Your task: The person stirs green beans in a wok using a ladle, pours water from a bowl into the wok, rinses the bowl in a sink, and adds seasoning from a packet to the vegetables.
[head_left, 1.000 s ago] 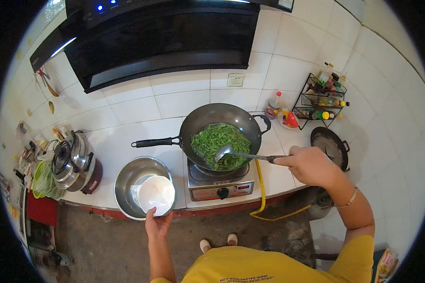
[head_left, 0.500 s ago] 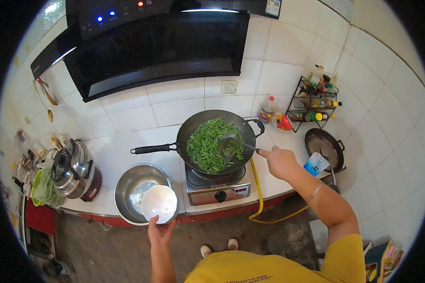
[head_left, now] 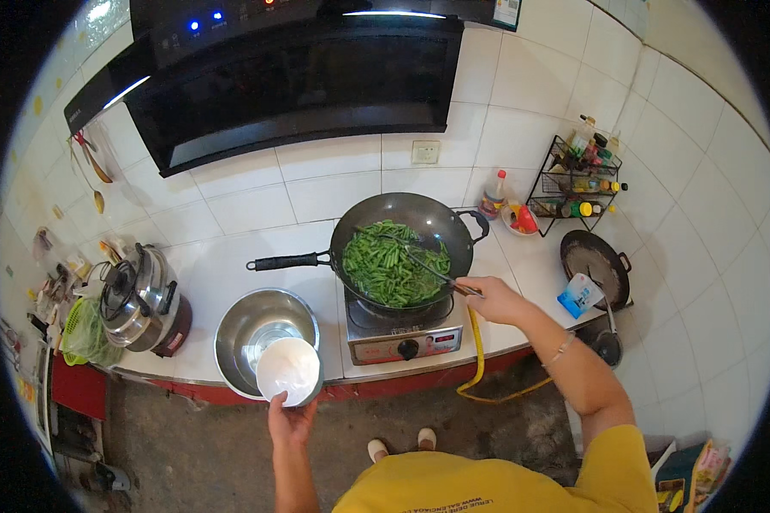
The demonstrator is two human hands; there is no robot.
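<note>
My right hand [head_left: 494, 299] is closed on the handle of a spatula [head_left: 434, 272], whose head is sunk among cut green beans [head_left: 383, 272], so its shape is hidden. The beans lie in a dark wok [head_left: 441, 224] on a gas stove [head_left: 402, 336]; the wok's black handle points left. My left hand [head_left: 292, 419] grips a white bowl [head_left: 289, 369] by its near rim, tilted so its inside shows. The bowl hangs over the front right edge of a steel basin [head_left: 231, 342]. What lies inside the bowl, if anything, is too bright to make out.
A steel pressure cooker [head_left: 137, 312] stands left on the white counter [head_left: 198, 261]. Right of the wok are a red-capped bottle [head_left: 493, 197], a spice rack [head_left: 577, 184], a blue-white packet [head_left: 580, 295] and a second pan [head_left: 595, 256]. A yellow hose [head_left: 479, 368] runs beside the stove; a range hood [head_left: 291, 94] overhangs.
The spatula head has moved left and deeper into the beans, with my right hand lower and its handle slanting more. The beans have shifted left in the wok. My left hand keeps holding the bowl.
</note>
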